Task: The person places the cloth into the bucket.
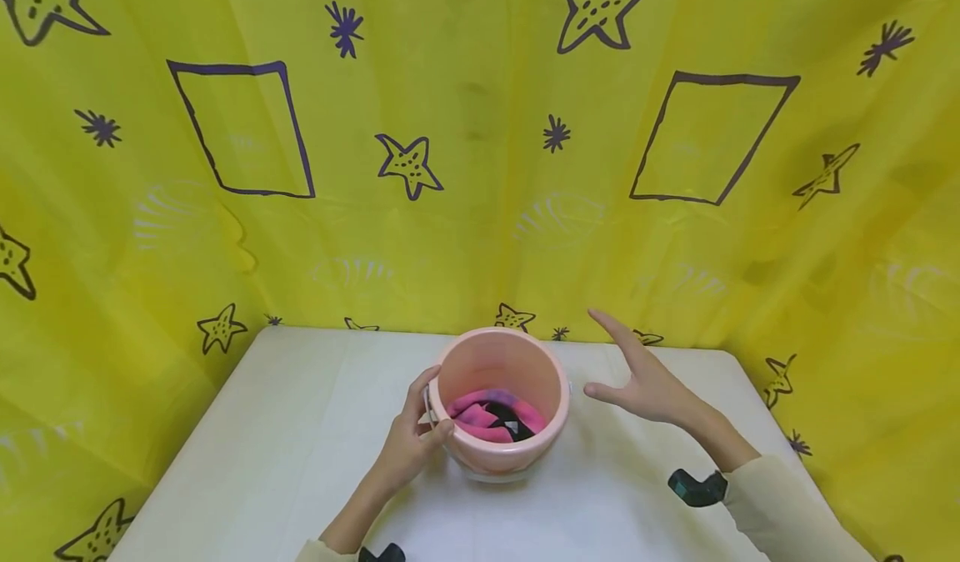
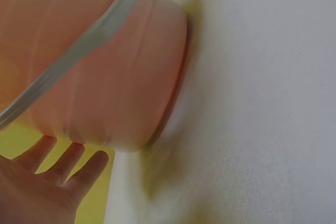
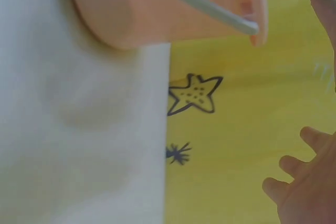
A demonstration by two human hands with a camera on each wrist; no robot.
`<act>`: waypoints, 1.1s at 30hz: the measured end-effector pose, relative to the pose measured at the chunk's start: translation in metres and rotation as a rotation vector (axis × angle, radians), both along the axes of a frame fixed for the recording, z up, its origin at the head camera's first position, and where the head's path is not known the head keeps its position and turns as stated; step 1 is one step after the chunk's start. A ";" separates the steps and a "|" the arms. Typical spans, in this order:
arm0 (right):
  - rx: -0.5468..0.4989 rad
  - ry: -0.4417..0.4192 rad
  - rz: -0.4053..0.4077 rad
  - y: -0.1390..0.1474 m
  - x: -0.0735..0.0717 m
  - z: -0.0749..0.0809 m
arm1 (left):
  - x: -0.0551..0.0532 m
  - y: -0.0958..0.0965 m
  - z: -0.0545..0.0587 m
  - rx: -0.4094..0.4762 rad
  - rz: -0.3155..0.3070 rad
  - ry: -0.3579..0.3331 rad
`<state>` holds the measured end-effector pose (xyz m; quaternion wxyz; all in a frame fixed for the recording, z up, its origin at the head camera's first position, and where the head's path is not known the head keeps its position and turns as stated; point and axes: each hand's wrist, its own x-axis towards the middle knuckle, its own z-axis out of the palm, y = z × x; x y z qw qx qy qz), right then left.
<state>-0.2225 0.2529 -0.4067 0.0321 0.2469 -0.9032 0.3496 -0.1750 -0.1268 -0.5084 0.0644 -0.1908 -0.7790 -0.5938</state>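
A pink bucket (image 1: pixel 498 459) stands on the white table, its opening facing me. Inside lies a bundle of pink and black cloth (image 1: pixel 480 417). My left hand (image 1: pixel 407 449) holds the bucket at its left side, thumb at the rim and fingers along the outer wall. The bucket's grey handle (image 2: pixel 97 34) hangs down across its side in the left wrist view. To the right of the bucket, my right hand (image 1: pixel 652 385) is apart from it, with thumb and fingers spread and nothing between them.
The white table (image 1: pixel 300 429) runs back to a yellow curtain (image 1: pixel 465 245) printed with dark starfish and frames, which encloses the back and both sides. A dark band with a small device (image 1: pixel 697 489) sits at my right wrist.
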 end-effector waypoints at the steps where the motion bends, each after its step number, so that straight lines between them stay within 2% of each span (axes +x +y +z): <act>1: -0.003 -0.003 -0.010 0.002 0.001 -0.005 | 0.000 -0.001 0.000 0.001 -0.001 0.001; 7: -0.006 0.016 -0.045 0.014 0.003 -0.032 | 0.000 -0.005 0.003 -0.004 0.006 -0.014; 11: 0.026 0.034 -0.079 0.021 0.004 -0.047 | -0.001 -0.007 0.004 -0.005 0.010 -0.005; 23: 0.284 0.134 -0.223 0.041 0.011 -0.087 | -0.002 -0.007 0.009 -0.061 0.054 -0.002; 28: 0.342 0.187 -0.259 0.045 0.013 -0.097 | -0.001 -0.007 0.011 -0.076 0.067 0.024; 33: 0.357 0.206 -0.275 0.044 0.014 -0.101 | -0.002 -0.008 0.011 -0.088 0.061 0.093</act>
